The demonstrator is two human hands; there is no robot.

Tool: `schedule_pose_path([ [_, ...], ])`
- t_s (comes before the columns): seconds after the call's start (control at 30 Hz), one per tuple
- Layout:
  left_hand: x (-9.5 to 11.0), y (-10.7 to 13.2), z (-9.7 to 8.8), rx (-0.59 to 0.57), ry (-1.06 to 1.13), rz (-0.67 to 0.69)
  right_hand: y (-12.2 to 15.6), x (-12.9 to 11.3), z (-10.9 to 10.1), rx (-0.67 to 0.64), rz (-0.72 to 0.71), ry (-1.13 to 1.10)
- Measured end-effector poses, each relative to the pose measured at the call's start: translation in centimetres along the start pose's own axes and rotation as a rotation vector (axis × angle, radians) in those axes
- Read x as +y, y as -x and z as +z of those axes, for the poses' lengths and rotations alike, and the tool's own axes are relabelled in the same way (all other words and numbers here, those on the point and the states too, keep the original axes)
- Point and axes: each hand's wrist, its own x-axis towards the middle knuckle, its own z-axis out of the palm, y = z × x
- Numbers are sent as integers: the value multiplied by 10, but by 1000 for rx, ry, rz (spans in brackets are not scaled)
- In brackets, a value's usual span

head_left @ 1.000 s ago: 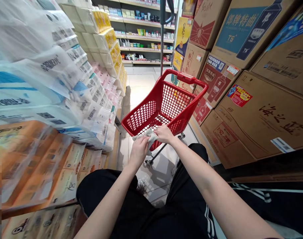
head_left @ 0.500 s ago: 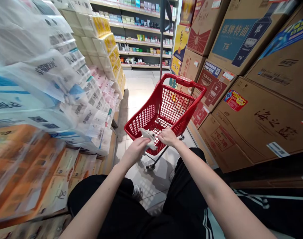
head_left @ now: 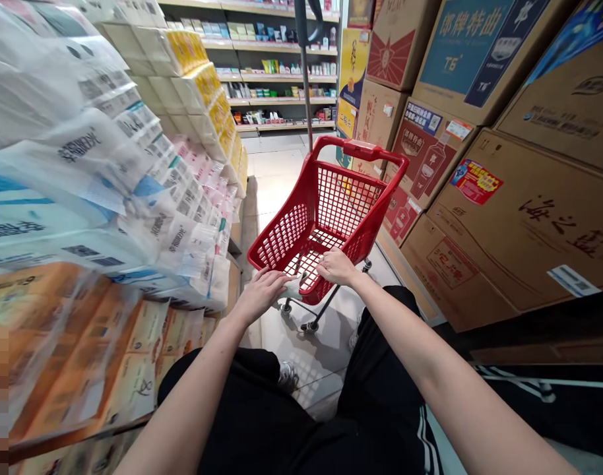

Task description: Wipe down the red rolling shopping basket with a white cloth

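A red shopping cart (head_left: 355, 149) with a perforated plastic basket stands in front of me. At the basket's near left edge is my left hand (head_left: 264, 290), palm down with its fingers close together. A crumpled whitish cloth or wipe (head_left: 293, 287) shows under those fingertips; most of it is hidden. My right hand (head_left: 335, 266) is closed, over the near right side of the basket. Whatever its fingers hold is hidden from view. Between the two hands, the basket's grid floor shows, with dark parts visible through it.
Plastic-wrapped tissue packs (head_left: 183, 158) are stacked on the left, with orange packs (head_left: 54, 323) lower down. Cardboard cartons (head_left: 519, 218) rise on the right. A dark pole (head_left: 306, 86) stands behind the cart. Stocked shelves (head_left: 282, 79) close off the aisle's far end.
My left hand has moved slightly left and down and lies flatter; the whitish cloth, held up in view before, is now mostly under its fingers. My right hand stays nearly in place.
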Motion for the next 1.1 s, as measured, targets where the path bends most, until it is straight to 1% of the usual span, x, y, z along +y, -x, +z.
schedule_pose_path([
  [0.1, -10, 1, -2, -53, -144, -3, 2, 3, 0, -18, 3, -13],
  [0.17, -8, 1, 3, -52, -220, 27, 3, 5, 0, -16, 15, -5],
  [0.23, 1, 1, 10, -24, -283, 57, 5, 7, -1, -14, 37, 14],
  [0.3, 14, 1, 17, -2, -347, 74, 7, 8, -2, -11, 65, 38],
  [0.37, 27, 1, 20, -11, -422, 78, 8, 9, -4, -7, 94, 67],
  [0.47, 41, -1, 20, -39, -544, 59, 9, 8, -5, 0, 134, 115],
  [0.6, 49, -3, 19, -59, -655, 67, 8, 1, 1, 64, 183, 162],
  [0.73, 53, -2, 24, -38, -662, 61, 11, -20, 17, 131, 243, 170],
  [0.87, 60, 2, 34, 15, -641, 12, 18, -38, 30, 166, 288, 144],
  [0.97, 64, 6, 36, 43, -610, 2, 22, -39, 29, 167, 283, 140],
  [1.1, 62, 13, 32, 63, -561, 67, 19, -33, 25, 144, 222, 145],
])
